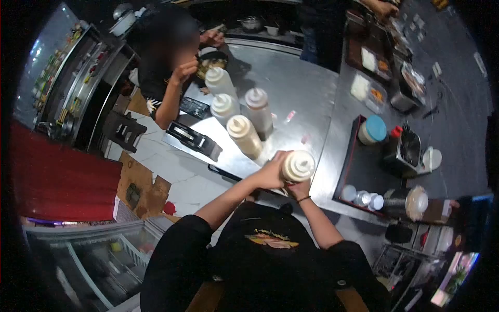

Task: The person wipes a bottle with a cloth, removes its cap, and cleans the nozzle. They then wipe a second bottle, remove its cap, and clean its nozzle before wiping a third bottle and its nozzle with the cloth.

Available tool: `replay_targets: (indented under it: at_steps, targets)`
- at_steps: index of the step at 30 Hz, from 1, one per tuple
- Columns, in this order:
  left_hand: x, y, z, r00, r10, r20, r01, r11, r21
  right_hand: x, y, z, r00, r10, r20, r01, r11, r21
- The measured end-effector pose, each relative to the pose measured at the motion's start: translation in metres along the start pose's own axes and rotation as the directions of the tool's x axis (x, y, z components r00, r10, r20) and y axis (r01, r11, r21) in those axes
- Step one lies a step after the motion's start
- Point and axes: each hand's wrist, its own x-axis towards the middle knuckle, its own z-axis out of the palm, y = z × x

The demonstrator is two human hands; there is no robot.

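Note:
Both of my hands are wrapped round one squeeze bottle (299, 166) with a pale lid, near the front edge of the steel table (291, 67). My left hand (271, 171) grips its left side. On the lower right side is my right hand (299, 190), its fingers partly hidden by the bottle. Just beyond stand a cream-coloured bottle (245, 137), a taller bottle (259, 114) and two whitish bottles (225, 108) (220, 83), all upright. A black tape dispenser (194, 140) lies to their left.
At the upper left a person (169, 99) sits by the table with a bowl (212, 65). On the right are a tub with a blue lid (372, 130), a metal container (410, 148), small cups (362, 197) and food trays (367, 91). A glass-topped freezer (93, 260) stands lower left.

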Motion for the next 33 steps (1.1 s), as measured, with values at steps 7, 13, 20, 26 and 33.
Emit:
replay_targets:
  at_steps: [7,13,20,26,33]
  targets:
    - [0.002,0.009,0.006,0.974,-0.068,-0.216,0.033,0.987,-0.16,0.004,-0.032,-0.004,0.989,-0.108,0.105,0.105,0.994,0.035]
    - [0.009,0.008,-0.022,0.996,-0.044,0.072,0.053,0.99,-0.132,-0.009,-0.031,-0.065,0.962,0.137,0.236,-0.219,0.904,0.368]
    - [-0.035,0.007,-0.018,0.96,-0.267,-0.086,0.263,0.964,-0.047,0.021,-0.181,-0.107,0.966,-0.061,0.252,-0.04,0.926,0.376]
    - [-0.152,-0.08,0.037,0.827,-0.504,0.248,0.514,0.857,0.028,0.049,-0.244,-0.029,0.832,-0.525,0.179,0.553,0.807,-0.206]
    - [-0.204,-0.08,0.056,0.526,-0.739,0.421,0.824,0.565,-0.038,0.043,-0.24,-0.015,0.877,-0.479,0.047,0.474,0.843,-0.255]
